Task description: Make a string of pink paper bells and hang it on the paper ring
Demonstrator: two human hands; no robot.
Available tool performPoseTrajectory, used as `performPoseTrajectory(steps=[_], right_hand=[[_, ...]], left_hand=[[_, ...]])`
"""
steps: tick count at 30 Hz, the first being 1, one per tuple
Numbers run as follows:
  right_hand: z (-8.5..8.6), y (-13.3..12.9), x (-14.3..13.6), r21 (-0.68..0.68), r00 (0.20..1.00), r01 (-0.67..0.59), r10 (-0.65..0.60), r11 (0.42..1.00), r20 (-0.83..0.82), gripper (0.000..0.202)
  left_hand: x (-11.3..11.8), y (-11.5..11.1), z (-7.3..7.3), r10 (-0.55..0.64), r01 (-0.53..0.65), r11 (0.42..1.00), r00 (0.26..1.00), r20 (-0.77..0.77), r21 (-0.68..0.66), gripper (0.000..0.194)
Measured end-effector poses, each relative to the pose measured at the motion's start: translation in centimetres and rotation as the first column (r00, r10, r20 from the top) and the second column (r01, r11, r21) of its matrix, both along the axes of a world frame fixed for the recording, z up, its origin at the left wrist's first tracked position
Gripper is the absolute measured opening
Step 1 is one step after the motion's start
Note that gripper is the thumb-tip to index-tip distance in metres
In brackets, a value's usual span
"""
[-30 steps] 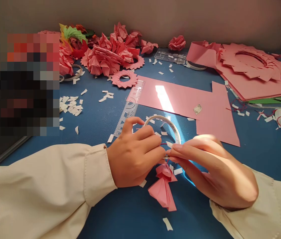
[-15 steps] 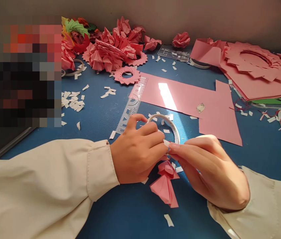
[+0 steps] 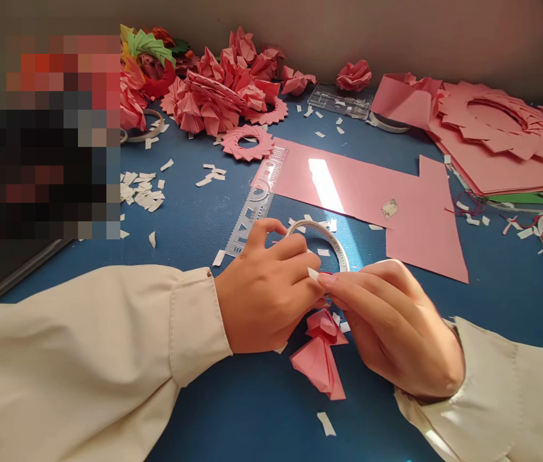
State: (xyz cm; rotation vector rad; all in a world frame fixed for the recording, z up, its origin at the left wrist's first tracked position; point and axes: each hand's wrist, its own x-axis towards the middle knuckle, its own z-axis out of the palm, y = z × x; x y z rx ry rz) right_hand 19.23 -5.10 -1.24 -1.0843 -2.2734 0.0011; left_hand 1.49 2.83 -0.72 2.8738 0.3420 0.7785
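Note:
My left hand point(image 3: 271, 292) is closed, its fingers curled beside and partly in front of a white tape roll point(image 3: 339, 247). What its fingertips grip is hidden. Between thumb and index finger, my right hand point(image 3: 391, 321) pinches a small white paper strip point(image 3: 313, 274), close against the left fingers. A bit of red shows at those fingertips. Just below the two hands is a folded pink paper piece point(image 3: 322, 359) with pointed, fanned ends; its upper end reaches the left fingers, and I cannot tell whether they touch it.
A clear ruler point(image 3: 257, 205) lies across the left end of a pink paper sheet point(image 3: 348, 176). Folded pink flowers point(image 3: 214, 96) are heaped at the back. A large pink paper ring point(image 3: 497, 119) rests on stacked sheets at right. White scraps point(image 3: 141, 192) litter the blue table point(image 3: 233, 410).
My right hand has shifted slightly left with the white strip, nearer the left fingers. The left hand and folded pink paper stay almost in place. The view has tilted slightly.

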Motion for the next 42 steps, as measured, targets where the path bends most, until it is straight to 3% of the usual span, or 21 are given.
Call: performPoseTrajectory(steps=[6, 13, 20, 35, 42], right_hand=[[0.4, 0.2, 0.4, -0.014, 1.0, 0.003, -0.003, 1.0, 0.003, 0.044], [0.9, 0.7, 0.7, -0.145, 0.987, 0.087, -0.105, 0.986, -0.118, 0.048], [1.3, 0.8, 0.5, -0.164, 0.983, 0.066, -0.092, 0.984, -0.156, 0.043], [1.4, 0.4, 0.3, -0.206, 0.986, 0.042, -0.074, 0.978, -0.148, 0.044], [1.0, 0.2, 0.7, -0.197, 0.979, 0.078, -0.113, 0.977, -0.17, 0.049]], left_hand=[[-0.1, 0.0, 0.1, 0.007, -0.007, 1.0, 1.0, -0.005, 0.01, 0.013], [0.0, -0.1, 0.2, 0.049, -0.052, 0.981, 0.999, 0.021, 0.189, 0.016], [0.1, -0.1, 0.1, 0.037, -0.045, 0.97, 0.999, 0.035, 0.237, 0.02], [0.0, 0.0, 0.0, 0.034, -0.033, 0.976, 0.999, -0.002, 0.216, 0.021], [-0.2, 0.2, 0.0, 0.038, -0.033, 0.99, 0.999, -0.034, 0.138, 0.018]])
